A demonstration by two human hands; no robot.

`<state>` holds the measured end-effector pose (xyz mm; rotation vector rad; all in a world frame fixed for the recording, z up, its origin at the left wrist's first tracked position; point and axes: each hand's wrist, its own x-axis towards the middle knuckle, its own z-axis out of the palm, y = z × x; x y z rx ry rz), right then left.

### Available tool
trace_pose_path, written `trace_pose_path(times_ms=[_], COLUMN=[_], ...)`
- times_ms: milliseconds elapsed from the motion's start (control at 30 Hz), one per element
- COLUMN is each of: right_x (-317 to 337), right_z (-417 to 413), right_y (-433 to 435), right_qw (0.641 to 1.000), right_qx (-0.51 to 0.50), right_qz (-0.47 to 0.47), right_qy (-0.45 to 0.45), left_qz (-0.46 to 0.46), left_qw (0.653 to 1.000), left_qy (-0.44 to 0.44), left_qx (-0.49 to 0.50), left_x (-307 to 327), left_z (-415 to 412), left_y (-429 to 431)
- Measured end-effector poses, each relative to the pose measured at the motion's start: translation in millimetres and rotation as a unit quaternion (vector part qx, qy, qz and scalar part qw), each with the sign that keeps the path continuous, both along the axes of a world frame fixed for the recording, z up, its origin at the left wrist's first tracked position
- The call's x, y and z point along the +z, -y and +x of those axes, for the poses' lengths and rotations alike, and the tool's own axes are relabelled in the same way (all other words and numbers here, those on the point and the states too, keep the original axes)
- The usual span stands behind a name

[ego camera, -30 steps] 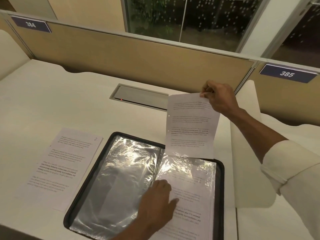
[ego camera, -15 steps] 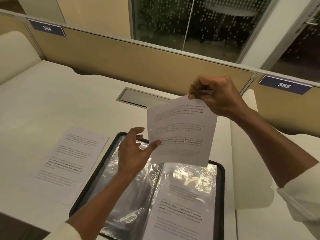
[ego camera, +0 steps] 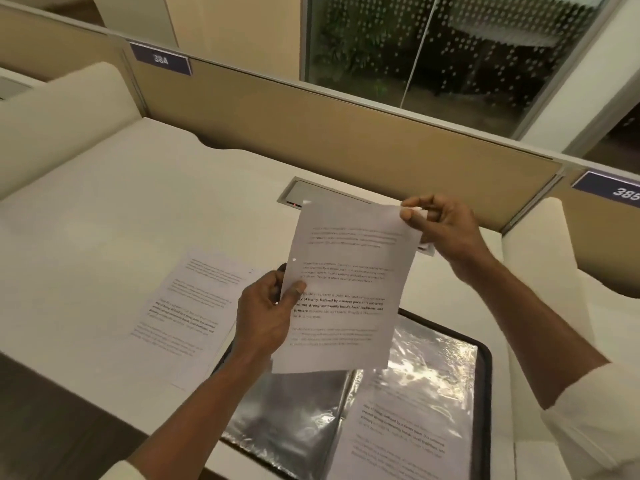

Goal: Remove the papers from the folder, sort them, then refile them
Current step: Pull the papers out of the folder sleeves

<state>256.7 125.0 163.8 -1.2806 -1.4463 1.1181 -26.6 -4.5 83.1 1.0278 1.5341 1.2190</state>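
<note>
Left hand (ego camera: 266,313) has gone from reaching to pinching the sheet (ego camera: 346,285) by its left edge, and the right hand (ego camera: 446,233) pinches the top right corner. So it's held up in the air over the open folder (ego camera: 485,382). Another page (ego camera: 187,306) lies on the surface (ego camera: 104,220) just left of the folder.

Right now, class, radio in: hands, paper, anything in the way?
Left hand pinches sheet at left edge, right hand at top corner. Sheet over open folder. Nothing blocking.
</note>
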Motion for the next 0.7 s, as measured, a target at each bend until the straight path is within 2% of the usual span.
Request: trace_pose_path(times_ms=[167, 333, 533, 700], right_x=[-56.5, -101.8, -155.3, -181.9], right_z=[-66.6, -153.0, -238.3, -283.5], right_y=[22.3, 47.1, 62.8, 72.4], right_qw=[0.992, 0.980, 0.966, 0.955], right_qx=[0.030, 0.054, 0.056, 0.019], right_qz=[-0.112, -0.184, -0.252, -0.295], right_qy=[-0.048, -0.059, 0.014, 0.035], left_qz=[-0.031, -0.060, -0.093, -0.131], left_qw=[0.998, 0.993, 0.981, 0.969], left_qy=[0.014, -0.051, -0.127, -0.178], left_qx=[0.050, 0.086, 0.115, 0.111], left_x=[-9.1, -24.5, -50.7, -76.2], left_z=[-57.0, -127.6, -210.8, -253.5], left_y=[3.7, -4.5, -21.2, -35.6])
